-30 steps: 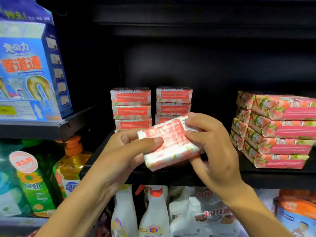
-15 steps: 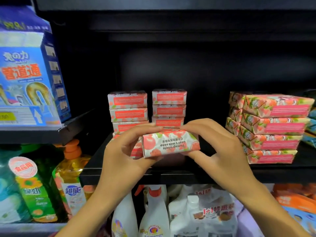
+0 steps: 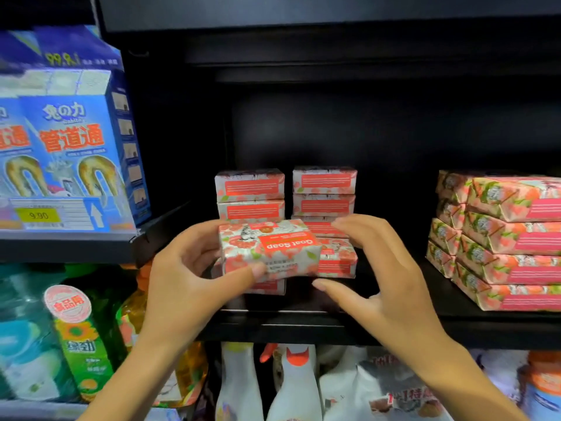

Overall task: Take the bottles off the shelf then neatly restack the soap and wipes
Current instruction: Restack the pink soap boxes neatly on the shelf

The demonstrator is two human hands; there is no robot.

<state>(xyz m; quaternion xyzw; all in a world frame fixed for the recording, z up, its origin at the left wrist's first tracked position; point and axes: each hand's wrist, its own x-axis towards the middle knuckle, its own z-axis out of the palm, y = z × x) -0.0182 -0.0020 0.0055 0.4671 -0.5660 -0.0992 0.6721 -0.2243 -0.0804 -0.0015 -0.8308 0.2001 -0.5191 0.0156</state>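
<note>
My left hand (image 3: 188, 275) grips a pink-and-white "Goat Soap" bar (image 3: 268, 249) by its left end, label up, in front of the soap stacks. My right hand (image 3: 376, 275) hovers just right of the bar, fingers spread and holding nothing. Behind the bar stand two stacks of the same soap, a left stack (image 3: 250, 196) and a right stack (image 3: 324, 191), on the black shelf (image 3: 303, 323). Another soap bar (image 3: 337, 259) lies in front of the right stack. A tilted pile of larger pink packs (image 3: 510, 238) fills the shelf's right end.
Blue drain-cleaner boxes (image 3: 66, 153) stand on a higher shelf at the left. Below are a green dish-soap bottle (image 3: 82, 344), an orange-capped bottle (image 3: 136, 311) and white spray bottles (image 3: 291, 387). The shelf's back wall is dark.
The bar has been turned so its "Goat Soap" face is up. My right hand has let go of it and opened. My left hand alone now holds it.
</note>
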